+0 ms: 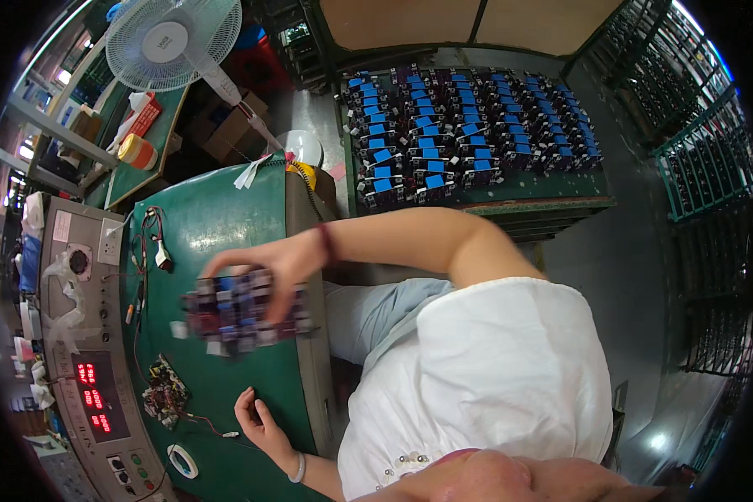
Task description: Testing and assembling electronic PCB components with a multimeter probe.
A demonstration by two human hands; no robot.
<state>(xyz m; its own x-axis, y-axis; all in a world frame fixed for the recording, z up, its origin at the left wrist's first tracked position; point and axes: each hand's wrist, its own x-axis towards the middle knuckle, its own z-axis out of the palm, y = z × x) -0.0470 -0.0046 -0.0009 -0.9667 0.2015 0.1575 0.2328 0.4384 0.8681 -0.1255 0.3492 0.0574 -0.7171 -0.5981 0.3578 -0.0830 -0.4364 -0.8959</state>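
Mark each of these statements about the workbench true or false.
1. The hand with the dark wristband lies on a blurred cluster of parts on the green table. True.
2. The hand with the pale bracelet holds a roll of tape. False: it rests empty on the table, and the tape roll lies apart from it.
3. A white fan stands beyond the table. True.
4. The grey control panel shows green digits. False: the digits are red.
5. The far tray is bare. False: it holds rows of blue-topped parts.
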